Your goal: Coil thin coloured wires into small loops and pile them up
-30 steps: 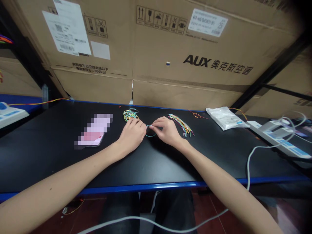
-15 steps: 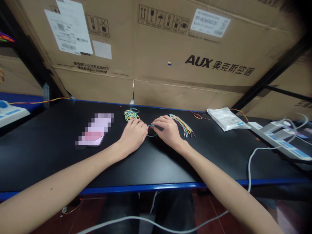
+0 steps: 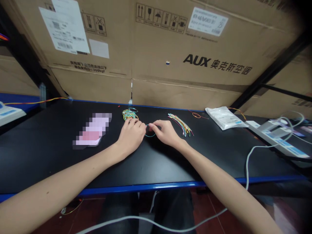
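Between my two hands, low over the black tabletop, a thin teal wire (image 3: 150,136) bends into a small loop. My left hand (image 3: 131,135) is closed on one side of it, fingers curled and pressed together. My right hand (image 3: 164,131) pinches the other side between thumb and forefinger. The wire's ends are hidden in the fingers. Just beyond my left hand lies a pile of coiled yellow and teal wires (image 3: 130,114). Right of my right hand, a bundle of straight multicoloured wires (image 3: 181,124) lies fanned on the table.
A phone (image 3: 94,131) with a blurred-out screen lies to the left. At the right are a red wire loop (image 3: 196,115), a white plastic bag (image 3: 225,117) and a power strip (image 3: 280,139) with a white cable (image 3: 247,165) trailing over the edge. A large cardboard box (image 3: 156,87) stands behind.
My right hand's fingers have shifted their pinch on the teal wire, and its loop is rounder between the hands. The view has moved slightly; my left hand keeps its hold.
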{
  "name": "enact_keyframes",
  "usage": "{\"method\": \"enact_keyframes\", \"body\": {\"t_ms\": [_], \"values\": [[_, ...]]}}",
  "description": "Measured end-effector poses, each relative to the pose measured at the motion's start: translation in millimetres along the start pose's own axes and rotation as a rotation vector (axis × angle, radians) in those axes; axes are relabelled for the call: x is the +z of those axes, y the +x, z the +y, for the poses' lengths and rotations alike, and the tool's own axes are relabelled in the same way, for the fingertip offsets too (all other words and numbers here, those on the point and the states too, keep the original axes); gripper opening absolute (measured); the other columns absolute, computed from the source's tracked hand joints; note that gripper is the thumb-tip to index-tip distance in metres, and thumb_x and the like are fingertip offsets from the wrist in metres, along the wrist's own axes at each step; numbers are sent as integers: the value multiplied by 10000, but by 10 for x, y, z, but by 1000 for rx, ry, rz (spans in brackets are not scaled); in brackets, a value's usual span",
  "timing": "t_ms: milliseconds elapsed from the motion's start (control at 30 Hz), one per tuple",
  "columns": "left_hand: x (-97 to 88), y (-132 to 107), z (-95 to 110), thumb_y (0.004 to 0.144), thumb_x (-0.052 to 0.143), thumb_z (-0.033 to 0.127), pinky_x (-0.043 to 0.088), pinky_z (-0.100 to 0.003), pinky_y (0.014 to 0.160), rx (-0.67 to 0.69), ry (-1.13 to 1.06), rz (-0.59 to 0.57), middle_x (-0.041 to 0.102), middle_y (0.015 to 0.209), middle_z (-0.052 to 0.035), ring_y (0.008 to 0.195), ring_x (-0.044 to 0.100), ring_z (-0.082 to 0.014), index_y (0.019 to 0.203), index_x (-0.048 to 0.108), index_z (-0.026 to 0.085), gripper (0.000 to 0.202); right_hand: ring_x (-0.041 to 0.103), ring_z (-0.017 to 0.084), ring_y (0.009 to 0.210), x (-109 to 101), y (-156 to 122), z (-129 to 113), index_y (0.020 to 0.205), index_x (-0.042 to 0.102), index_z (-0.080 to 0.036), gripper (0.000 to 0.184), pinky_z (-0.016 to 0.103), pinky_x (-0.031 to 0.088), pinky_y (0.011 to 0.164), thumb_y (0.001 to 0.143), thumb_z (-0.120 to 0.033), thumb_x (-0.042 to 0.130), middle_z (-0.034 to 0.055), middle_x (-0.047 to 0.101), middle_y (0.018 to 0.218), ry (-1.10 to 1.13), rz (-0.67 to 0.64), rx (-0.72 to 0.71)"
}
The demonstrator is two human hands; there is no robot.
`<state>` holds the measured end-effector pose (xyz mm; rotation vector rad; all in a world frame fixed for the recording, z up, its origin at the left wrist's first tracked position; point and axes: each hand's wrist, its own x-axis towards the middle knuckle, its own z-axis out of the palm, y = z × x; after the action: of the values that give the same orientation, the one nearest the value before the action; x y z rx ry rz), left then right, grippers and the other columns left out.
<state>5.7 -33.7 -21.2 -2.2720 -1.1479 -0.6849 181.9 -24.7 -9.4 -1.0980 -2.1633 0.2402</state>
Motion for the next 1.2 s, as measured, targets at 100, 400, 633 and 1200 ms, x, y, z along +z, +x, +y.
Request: {"method": "enact_keyframes", "body": {"t_ms": [100, 400, 633, 1200], "values": [[5, -4, -21, 918, 442, 195, 434, -422, 835, -7, 4, -18, 686, 805, -129, 915, 610, -287, 782, 666, 126, 271, 623, 161, 752, 22, -6, 18, 783, 689, -175, 258, 287, 455, 725, 934, -291, 514, 41, 716, 807, -23, 15, -23], [17, -14, -18, 920, 432, 190, 437, -420, 807, -28, -65, -64, 683, 812, -126, 888, 604, -285, 777, 653, 141, 268, 601, 200, 898, 23, -1, 100, 858, 704, -218, 63, 336, 469, 814, 851, -235, 644, 46, 710, 922, -199, 130, -112], [1, -17, 12, 914, 445, 175, 440, -395, 781, -4, -89, -80, 677, 804, -109, 847, 604, -266, 770, 640, 141, 245, 596, 201, 868, 34, -1, 103, 839, 708, -205, 92, 331, 463, 798, 867, -217, 622, 49, 708, 862, -219, 98, -93], [14, -4, -9, 936, 372, 179, 446, -396, 728, -68, -152, -113, 668, 774, -111, 784, 608, -258, 754, 618, 141, 308, 601, 210, 939, 2, -5, 116, 923, 686, -199, 111, 350, 478, 832, 850, -273, 645, 74, 697, 989, -157, 114, -134]]}}
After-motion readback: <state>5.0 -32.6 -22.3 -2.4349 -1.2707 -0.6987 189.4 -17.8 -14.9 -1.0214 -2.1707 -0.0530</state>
